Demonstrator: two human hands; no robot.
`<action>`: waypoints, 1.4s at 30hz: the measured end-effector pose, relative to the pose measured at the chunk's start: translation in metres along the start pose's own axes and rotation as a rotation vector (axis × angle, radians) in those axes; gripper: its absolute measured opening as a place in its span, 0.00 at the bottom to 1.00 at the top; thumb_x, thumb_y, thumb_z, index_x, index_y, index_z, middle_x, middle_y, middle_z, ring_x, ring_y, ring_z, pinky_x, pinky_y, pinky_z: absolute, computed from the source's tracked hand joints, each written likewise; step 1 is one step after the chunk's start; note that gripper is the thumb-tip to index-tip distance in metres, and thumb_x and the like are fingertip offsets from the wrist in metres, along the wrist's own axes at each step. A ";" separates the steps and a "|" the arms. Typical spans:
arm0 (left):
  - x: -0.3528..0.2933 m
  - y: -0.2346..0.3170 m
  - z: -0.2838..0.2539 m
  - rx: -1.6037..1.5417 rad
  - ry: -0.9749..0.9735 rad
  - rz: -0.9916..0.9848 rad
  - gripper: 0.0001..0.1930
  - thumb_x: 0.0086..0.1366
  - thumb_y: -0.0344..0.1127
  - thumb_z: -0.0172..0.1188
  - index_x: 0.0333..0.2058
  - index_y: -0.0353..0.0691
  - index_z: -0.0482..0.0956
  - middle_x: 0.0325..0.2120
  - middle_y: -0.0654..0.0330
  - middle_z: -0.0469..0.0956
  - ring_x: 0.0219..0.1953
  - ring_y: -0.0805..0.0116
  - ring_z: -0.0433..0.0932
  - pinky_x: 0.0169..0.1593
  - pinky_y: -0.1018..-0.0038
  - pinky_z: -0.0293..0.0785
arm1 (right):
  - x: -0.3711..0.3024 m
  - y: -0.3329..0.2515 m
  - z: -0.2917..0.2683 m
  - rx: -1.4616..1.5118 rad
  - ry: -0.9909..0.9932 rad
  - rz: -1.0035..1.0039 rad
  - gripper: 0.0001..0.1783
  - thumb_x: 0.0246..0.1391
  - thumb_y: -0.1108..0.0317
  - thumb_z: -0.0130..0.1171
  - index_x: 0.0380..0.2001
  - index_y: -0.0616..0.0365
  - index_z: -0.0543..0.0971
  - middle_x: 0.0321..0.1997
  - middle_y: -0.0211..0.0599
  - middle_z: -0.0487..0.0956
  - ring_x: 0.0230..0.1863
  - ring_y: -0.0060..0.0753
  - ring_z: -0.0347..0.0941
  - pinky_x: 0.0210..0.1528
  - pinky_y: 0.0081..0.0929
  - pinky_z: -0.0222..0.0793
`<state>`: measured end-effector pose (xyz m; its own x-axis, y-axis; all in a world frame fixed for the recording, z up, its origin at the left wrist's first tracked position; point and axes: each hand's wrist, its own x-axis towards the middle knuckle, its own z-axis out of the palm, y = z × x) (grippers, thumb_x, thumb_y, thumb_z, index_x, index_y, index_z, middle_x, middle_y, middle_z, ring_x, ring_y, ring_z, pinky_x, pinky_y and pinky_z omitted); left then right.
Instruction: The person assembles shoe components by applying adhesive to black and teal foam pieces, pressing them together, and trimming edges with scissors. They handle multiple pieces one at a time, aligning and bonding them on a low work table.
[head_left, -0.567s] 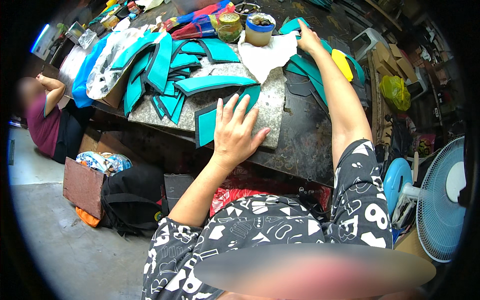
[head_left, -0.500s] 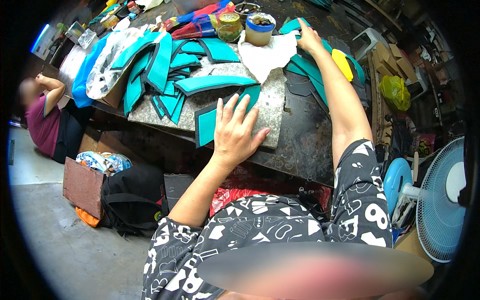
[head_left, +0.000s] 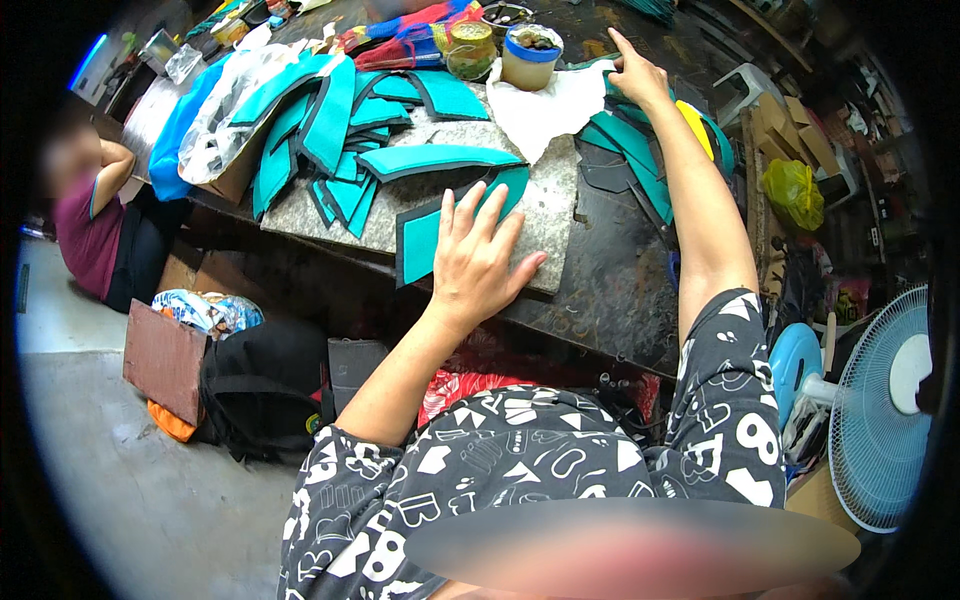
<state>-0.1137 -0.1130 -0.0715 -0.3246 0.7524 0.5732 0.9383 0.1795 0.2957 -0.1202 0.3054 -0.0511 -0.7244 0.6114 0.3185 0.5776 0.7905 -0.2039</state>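
Observation:
My left hand (head_left: 477,250) lies with its fingers spread on a curved teal piece with black edging (head_left: 418,247), at the near edge of a speckled grey stone slab (head_left: 550,210). Just beyond the fingertips is another curved teal piece (head_left: 440,158). My right hand (head_left: 640,78) reaches far across the table, index finger stretched out, beside a white cloth (head_left: 535,117). Its thumb and lower fingers are partly hidden, and I see nothing held in it. Below that hand, more teal pieces (head_left: 638,160) lie near the right forearm. A loose heap of teal pieces (head_left: 325,125) covers the slab's left side.
Behind the slab stand a blue-rimmed tub (head_left: 529,72) and a yellowish jar (head_left: 470,55). A plastic bag (head_left: 225,130) sits at the left end of the table. A person (head_left: 90,220) sits far left; a fan (head_left: 885,400) stands at the right.
My right hand has shifted slightly right and its index finger now points outward, off the teal piece it was touching. My left hand stays on its piece. The view has tilted slightly.

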 end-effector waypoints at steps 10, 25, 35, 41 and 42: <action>-0.002 -0.002 0.002 -0.010 0.018 -0.013 0.26 0.55 0.51 0.68 0.48 0.41 0.81 0.58 0.50 0.70 0.64 0.46 0.62 0.69 0.44 0.51 | 0.013 -0.019 -0.038 0.349 0.505 -0.164 0.41 0.52 0.71 0.62 0.68 0.28 0.65 0.35 0.32 0.83 0.36 0.31 0.81 0.45 0.31 0.76; 0.020 0.001 -0.001 -1.201 0.195 -0.491 0.14 0.67 0.36 0.64 0.45 0.32 0.76 0.34 0.65 0.77 0.35 0.77 0.74 0.40 0.79 0.72 | -0.184 -0.154 -0.100 0.718 -0.247 -0.490 0.45 0.51 0.83 0.62 0.71 0.41 0.63 0.29 0.27 0.72 0.33 0.19 0.69 0.44 0.22 0.71; 0.021 0.007 0.001 -1.614 0.143 -0.620 0.14 0.69 0.29 0.57 0.51 0.33 0.73 0.40 0.62 0.80 0.39 0.77 0.78 0.45 0.77 0.77 | -0.188 -0.148 -0.094 0.472 0.193 -0.827 0.41 0.45 0.81 0.67 0.65 0.46 0.70 0.35 0.32 0.79 0.33 0.25 0.75 0.42 0.23 0.76; 0.020 0.003 0.007 -1.638 0.102 -0.608 0.15 0.69 0.29 0.56 0.53 0.32 0.72 0.42 0.60 0.80 0.41 0.76 0.78 0.47 0.76 0.77 | -0.190 -0.139 -0.090 1.050 -0.196 -0.350 0.26 0.58 0.77 0.62 0.60 0.52 0.74 0.36 0.31 0.82 0.39 0.20 0.79 0.44 0.19 0.77; 0.019 0.002 0.009 -1.647 0.099 -0.609 0.15 0.69 0.29 0.56 0.53 0.32 0.72 0.42 0.60 0.80 0.41 0.76 0.78 0.47 0.76 0.77 | -0.190 -0.138 -0.089 1.105 -0.245 -0.278 0.26 0.58 0.76 0.62 0.60 0.53 0.74 0.36 0.32 0.82 0.38 0.20 0.79 0.44 0.19 0.77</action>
<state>-0.1166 -0.0923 -0.0664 -0.6158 0.7789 0.1190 -0.3746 -0.4222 0.8255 -0.0287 0.0768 -0.0013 -0.8974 0.3077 0.3161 -0.1674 0.4254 -0.8894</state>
